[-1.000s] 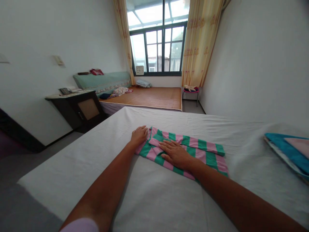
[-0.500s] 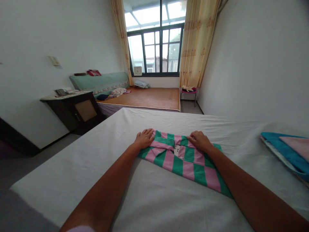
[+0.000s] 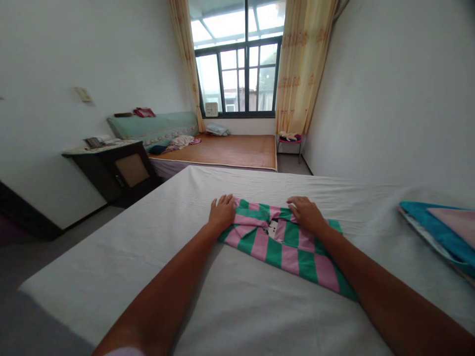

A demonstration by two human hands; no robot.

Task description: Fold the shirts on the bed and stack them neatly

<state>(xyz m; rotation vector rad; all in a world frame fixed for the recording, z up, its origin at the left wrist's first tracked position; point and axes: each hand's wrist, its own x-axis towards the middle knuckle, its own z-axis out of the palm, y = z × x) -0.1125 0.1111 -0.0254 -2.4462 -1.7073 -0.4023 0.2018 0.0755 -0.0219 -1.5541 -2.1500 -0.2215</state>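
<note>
A folded cloth garment (image 3: 290, 259) in green and pink checks lies on the white sheet in front of me, with a small white face-like patch (image 3: 272, 228) near its middle. My left hand (image 3: 221, 213) rests at the garment's left end, fingers pointing away from me and slightly apart. On the far edge, right of the middle, lies my right hand (image 3: 306, 213). Its fingers stretch leftward over the cloth, with the thumb apart from them. The right forearm crosses above the garment's right end and hides part of it.
The white-sheeted bed (image 3: 148, 267) fills the foreground. Folded blue and pink cloths (image 3: 438, 227) lie on it at the right. Beyond stand a second bed with a brown mat (image 3: 237, 151), a dark cabinet (image 3: 129, 168) at the left and a small stool (image 3: 290, 140) by the curtain.
My left hand has shifted slightly right and its fingers have bent a little. The right hand's fingers have lifted slightly and spread. The garment's left end has moved slightly inward.
</note>
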